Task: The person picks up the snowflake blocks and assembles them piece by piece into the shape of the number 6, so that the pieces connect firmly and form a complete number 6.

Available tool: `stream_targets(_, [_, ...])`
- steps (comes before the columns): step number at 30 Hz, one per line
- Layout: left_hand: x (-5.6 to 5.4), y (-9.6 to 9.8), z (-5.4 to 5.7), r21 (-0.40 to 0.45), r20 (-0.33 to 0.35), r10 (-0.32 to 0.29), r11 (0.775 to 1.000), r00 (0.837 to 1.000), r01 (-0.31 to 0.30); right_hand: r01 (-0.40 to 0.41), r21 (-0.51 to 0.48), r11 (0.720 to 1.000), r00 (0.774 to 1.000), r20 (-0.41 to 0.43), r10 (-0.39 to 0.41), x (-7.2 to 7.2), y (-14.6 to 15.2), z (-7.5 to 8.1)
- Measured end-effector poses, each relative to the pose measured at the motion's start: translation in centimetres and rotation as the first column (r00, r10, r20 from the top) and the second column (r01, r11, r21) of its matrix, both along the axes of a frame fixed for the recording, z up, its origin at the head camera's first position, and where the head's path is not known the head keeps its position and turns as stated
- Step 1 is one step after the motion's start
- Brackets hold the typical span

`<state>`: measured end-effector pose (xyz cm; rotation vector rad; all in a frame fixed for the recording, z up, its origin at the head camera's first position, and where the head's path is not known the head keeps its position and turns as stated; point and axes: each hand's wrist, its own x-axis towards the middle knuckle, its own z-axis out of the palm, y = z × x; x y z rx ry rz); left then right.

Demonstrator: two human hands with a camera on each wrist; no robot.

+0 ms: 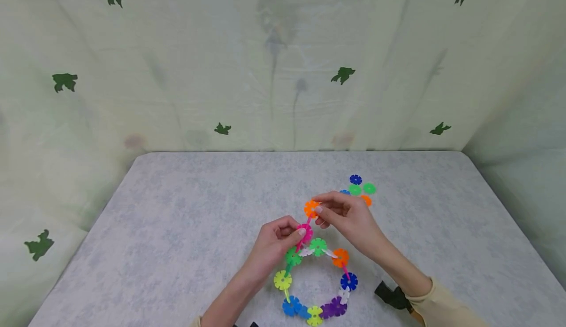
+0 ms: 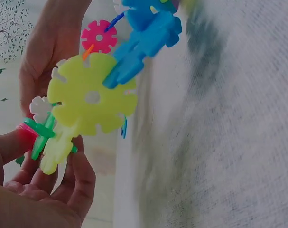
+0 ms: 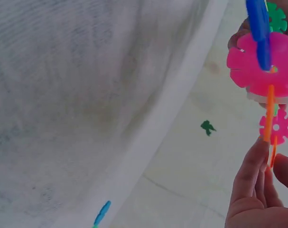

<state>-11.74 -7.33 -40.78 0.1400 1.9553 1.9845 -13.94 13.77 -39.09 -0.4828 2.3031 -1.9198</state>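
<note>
A ring of slotted flower-shaped plastic discs (image 1: 318, 247) in several colours is held up in front of me. At its far left side, my left hand (image 1: 275, 242) pinches a pink disc (image 1: 305, 233) between thumb and fingers. Just beyond, the thumb and fingertips of my right hand (image 1: 350, 217) grip an orange disc (image 1: 311, 208). A pink piece seen edge-on spans the gap between these two discs. In the left wrist view a yellow disc (image 2: 91, 95) partly covers the scene. The right wrist view shows the orange disc (image 3: 274, 154) edge-on at the right fingertips.
Loose discs lie on the grey table (image 1: 199, 228) beyond my right hand: a dark blue disc (image 1: 355, 179), a green disc (image 1: 369, 189) and others, some partly hidden. A black object (image 1: 391, 296) is beside my right forearm. A pale curtain (image 1: 221, 71) hangs behind the table.
</note>
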Motion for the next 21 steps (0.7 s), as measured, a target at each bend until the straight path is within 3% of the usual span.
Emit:
stream_targets(4, [-0.2, -0.3, -0.4, 0.002, 0.002, -0.01, 1.0, 1.0, 0.01, -0.021, 0.035, 0.999, 0.999, 0.035, 0.019, -0.4, 1.3, -0.9])
stream_targets(10, [-1.1, -1.3, -0.6, 0.013, 0.085, -0.051, 0.999, 0.995, 0.05, -0.015, 0.194, 0.981, 0.998, 0.055, 0.004, -1.3, 5.0, -2.2])
stream_targets(16, [-2.5, -1.6, -0.9, -0.088, 0.158, -0.025, 0.995, 0.987, 0.039, 0.042, 0.411, 0.911, 0.997, 0.042, -0.065, -2.7, 8.9, -2.5])
stream_targets(21, [-3.4, -1.3, -1.2, -0.113, 0.156, -0.044, 0.992, 0.987, 0.062, 0.076, 0.553, 0.83, 0.995, 0.013, -0.099, -4.3, 10.7, -2.5])
